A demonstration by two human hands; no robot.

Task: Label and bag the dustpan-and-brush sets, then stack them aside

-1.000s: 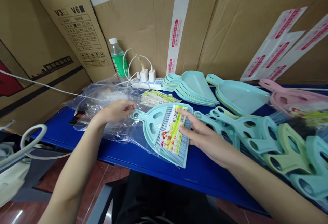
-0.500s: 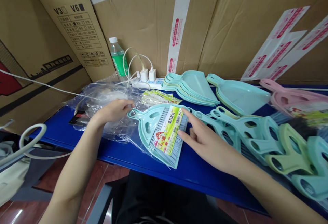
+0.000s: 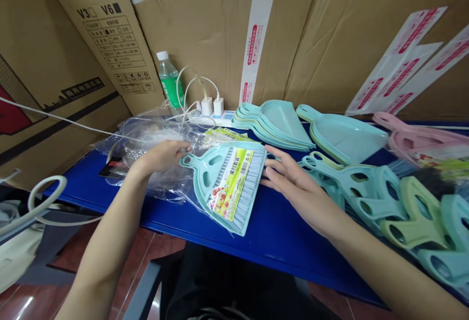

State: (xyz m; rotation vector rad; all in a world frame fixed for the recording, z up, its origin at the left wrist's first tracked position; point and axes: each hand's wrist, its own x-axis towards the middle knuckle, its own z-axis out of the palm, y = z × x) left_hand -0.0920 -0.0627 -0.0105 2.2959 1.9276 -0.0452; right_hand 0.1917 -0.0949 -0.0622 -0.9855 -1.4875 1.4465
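Bagged brush set (image 3: 229, 185) lies on the blue table (image 3: 278, 234), near its front edge. Left hand (image 3: 163, 156) pinches the plastic bag (image 3: 157, 139) beside the handle, apparently at its mouth. Right hand (image 3: 298, 188), fingers spread and grasping nothing, touches the set's right edge, beside loose brushes (image 3: 366, 188).

Both hands (image 3: 161, 156) on brush set (image 3: 227, 185) (bagged)

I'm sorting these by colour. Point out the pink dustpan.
The pink dustpan lies at the far right by the cardboard wall, beyond the single teal dustpan. It is the only pink one; the stacked dustpans are teal.
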